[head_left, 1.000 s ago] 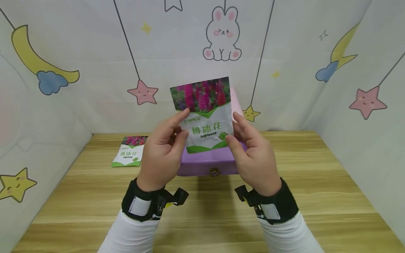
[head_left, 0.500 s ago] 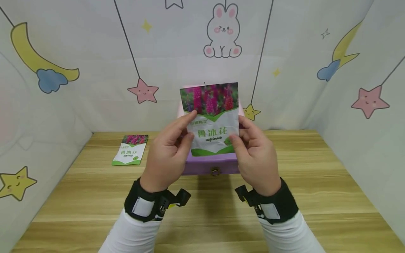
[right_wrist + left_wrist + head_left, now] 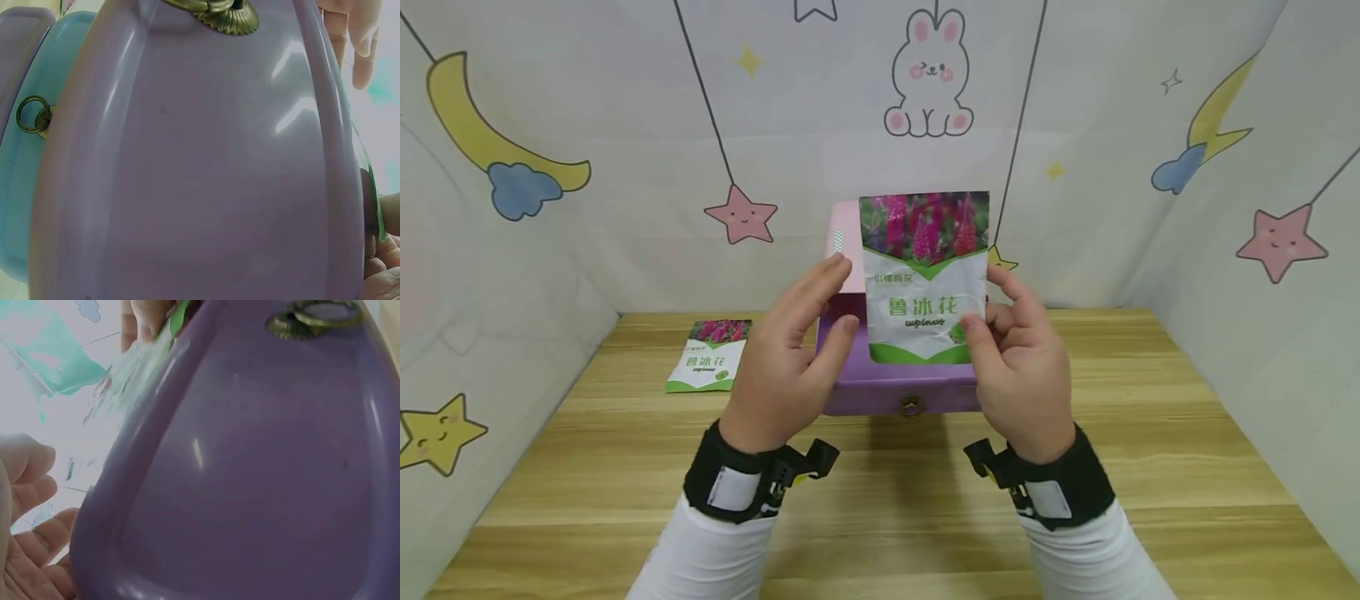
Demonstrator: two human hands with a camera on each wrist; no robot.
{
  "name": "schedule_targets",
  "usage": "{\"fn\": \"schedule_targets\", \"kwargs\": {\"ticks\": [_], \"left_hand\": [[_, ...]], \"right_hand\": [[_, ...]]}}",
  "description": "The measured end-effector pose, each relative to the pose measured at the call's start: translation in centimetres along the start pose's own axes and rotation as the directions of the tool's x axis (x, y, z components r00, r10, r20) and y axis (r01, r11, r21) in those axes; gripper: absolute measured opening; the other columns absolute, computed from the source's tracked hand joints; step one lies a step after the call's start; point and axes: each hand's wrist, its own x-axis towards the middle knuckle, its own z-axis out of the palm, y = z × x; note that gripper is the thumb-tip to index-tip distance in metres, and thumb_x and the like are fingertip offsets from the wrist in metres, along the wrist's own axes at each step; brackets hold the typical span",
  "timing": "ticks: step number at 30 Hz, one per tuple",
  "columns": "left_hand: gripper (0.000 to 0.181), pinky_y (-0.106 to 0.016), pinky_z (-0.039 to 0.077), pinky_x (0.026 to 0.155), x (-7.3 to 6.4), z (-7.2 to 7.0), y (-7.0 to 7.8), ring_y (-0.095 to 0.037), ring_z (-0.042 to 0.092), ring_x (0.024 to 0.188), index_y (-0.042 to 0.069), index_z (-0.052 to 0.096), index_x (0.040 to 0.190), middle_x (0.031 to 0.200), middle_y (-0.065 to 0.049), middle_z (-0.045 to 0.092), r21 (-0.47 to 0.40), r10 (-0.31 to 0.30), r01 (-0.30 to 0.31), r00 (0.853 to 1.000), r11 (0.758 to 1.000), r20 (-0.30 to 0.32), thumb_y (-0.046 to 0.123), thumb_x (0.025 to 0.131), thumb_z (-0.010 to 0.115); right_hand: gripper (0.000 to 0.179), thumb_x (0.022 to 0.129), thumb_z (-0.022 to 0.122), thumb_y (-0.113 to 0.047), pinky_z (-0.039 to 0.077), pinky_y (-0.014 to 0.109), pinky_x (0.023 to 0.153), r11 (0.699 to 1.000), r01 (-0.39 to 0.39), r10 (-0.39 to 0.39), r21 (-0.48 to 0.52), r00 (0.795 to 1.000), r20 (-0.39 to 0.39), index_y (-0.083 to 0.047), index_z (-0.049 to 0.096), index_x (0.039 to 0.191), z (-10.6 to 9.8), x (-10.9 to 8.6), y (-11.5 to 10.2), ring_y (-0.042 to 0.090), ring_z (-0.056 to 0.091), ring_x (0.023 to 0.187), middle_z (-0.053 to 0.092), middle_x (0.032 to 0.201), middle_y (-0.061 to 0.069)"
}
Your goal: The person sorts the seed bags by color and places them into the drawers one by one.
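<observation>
Upright above the drawer, a lupin seed packet (image 3: pixel 925 283) shows its pink flower picture, white middle and green lower edge. My right hand (image 3: pixel 1026 375) pinches its right side between thumb and fingers. Left of the packet, my left hand (image 3: pixel 786 367) is held apart from it, fingers extended and nothing in its grasp. Beneath both hands juts a purple drawer (image 3: pixel 898 398) with a brass ring pull (image 3: pixel 912 406), extended from a pink-topped chest (image 3: pixel 844 250). The packet hides part of the chest. In the left wrist view the packet (image 3: pixel 134 375) is blurred behind the drawer's edge.
A second, matching seed packet (image 3: pixel 709 357) lies flat on the wooden table (image 3: pixel 587 467) at left. Below the extended drawer, the right wrist view shows a teal drawer (image 3: pixel 37 162) and another purplish drawer (image 3: pixel 19 44). Printed fabric walls (image 3: pixel 820 167) enclose the table's back and sides.
The packet has moved right and straightened from its tilt. My left hand has let go of it and drawn slightly left, leaving it in my right hand alone.
</observation>
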Motion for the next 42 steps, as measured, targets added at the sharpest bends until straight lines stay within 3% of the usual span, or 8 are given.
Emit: {"fn": "schedule_targets", "kwargs": {"ticks": [5,9,14,18,24,28,35,42], "left_hand": [[0.047,-0.047,0.038,0.100,0.0,-0.6,-0.4,-0.018,0.037,0.126,0.005,0.050,0.134,0.139,-0.006,0.045,0.085,-0.024,0.024,1.000,0.996,-0.005,0.014,0.090,0.060],[0.047,-0.049,0.035,0.102,-0.3,-1.1,-1.0,-0.017,0.030,0.129,0.009,0.048,0.137,0.142,-0.005,0.042,0.135,-0.078,0.075,0.997,0.988,0.018,0.022,0.092,0.058],[0.052,-0.054,0.031,0.103,-0.5,-1.6,-1.5,-0.015,0.020,0.133,0.014,0.043,0.141,0.146,-0.002,0.034,0.202,-0.169,0.149,0.982,0.968,0.086,0.031,0.094,0.055],[0.056,-0.056,0.027,0.104,-0.5,-1.8,-1.6,-0.016,0.016,0.134,0.019,0.037,0.144,0.148,-0.003,0.030,0.250,-0.213,0.175,0.968,0.952,0.134,0.037,0.094,0.054],[0.062,-0.061,0.020,0.105,-0.7,-2.1,-1.9,-0.024,0.010,0.135,0.019,0.032,0.147,0.150,-0.009,0.025,0.336,-0.274,0.197,0.941,0.921,0.200,0.047,0.094,0.050],[0.063,-0.060,0.016,0.107,-0.8,-2.2,-2.0,-0.028,0.007,0.135,0.019,0.030,0.148,0.151,-0.012,0.022,0.380,-0.307,0.207,0.925,0.902,0.224,0.049,0.094,0.048],[0.064,-0.061,0.014,0.107,-0.9,-2.5,-2.0,-0.031,0.005,0.134,0.023,0.027,0.149,0.152,-0.012,0.019,0.416,-0.349,0.228,0.905,0.880,0.244,0.052,0.094,0.046],[0.066,-0.061,0.012,0.108,-1.3,-2.7,-2.5,-0.031,0.002,0.134,0.021,0.027,0.149,0.153,-0.011,0.016,0.451,-0.378,0.237,0.890,0.861,0.255,0.054,0.095,0.043]], "right_hand": [[0.057,0.090,0.056,0.003,0.031,0.022,0.040,1.000,0.000,0.000,-0.016,1.000,-0.006,-0.020,0.042,0.141,-0.2,0.0,0.0,0.018,0.040,0.050,0.061,0.078,0.011],[0.055,0.089,0.056,0.005,0.030,0.022,0.041,0.999,0.013,-0.014,-0.050,1.000,-0.019,-0.020,0.046,0.138,-0.3,0.1,0.0,0.017,0.035,0.050,0.054,0.075,0.009],[0.044,0.090,0.058,0.000,0.025,0.022,0.040,0.990,0.004,-0.008,-0.143,1.000,-0.025,-0.021,0.057,0.129,-0.5,0.1,0.0,0.015,0.030,0.048,0.044,0.070,0.007],[0.040,0.091,0.059,-0.004,0.025,0.022,0.039,0.984,-0.017,0.016,-0.176,1.000,-0.009,-0.019,0.058,0.128,-0.7,0.1,0.2,0.015,0.031,0.047,0.045,0.069,0.007],[0.040,0.091,0.058,-0.002,0.030,0.017,0.040,0.985,-0.046,0.052,-0.166,0.998,0.027,-0.012,0.057,0.129,-1.0,0.2,0.2,0.014,0.044,0.054,0.062,0.093,0.006],[0.038,0.091,0.057,-0.002,0.037,0.013,0.043,0.987,-0.085,0.094,-0.138,0.994,0.054,-0.009,0.057,0.128,-1.4,0.3,0.2,0.015,0.054,0.066,0.063,0.110,0.006],[0.034,0.092,0.059,-0.009,0.034,0.016,0.040,0.971,-0.157,0.173,-0.177,0.982,0.074,-0.011,0.059,0.126,-2.0,0.2,0.1,0.017,0.042,0.053,0.065,0.093,0.006],[0.032,0.092,0.060,-0.012,0.040,0.017,0.043,0.955,-0.233,0.254,-0.182,0.962,0.102,-0.011,0.061,0.123,-2.3,0.2,-0.2,0.019,0.052,0.065,0.063,0.085,0.009]]}}
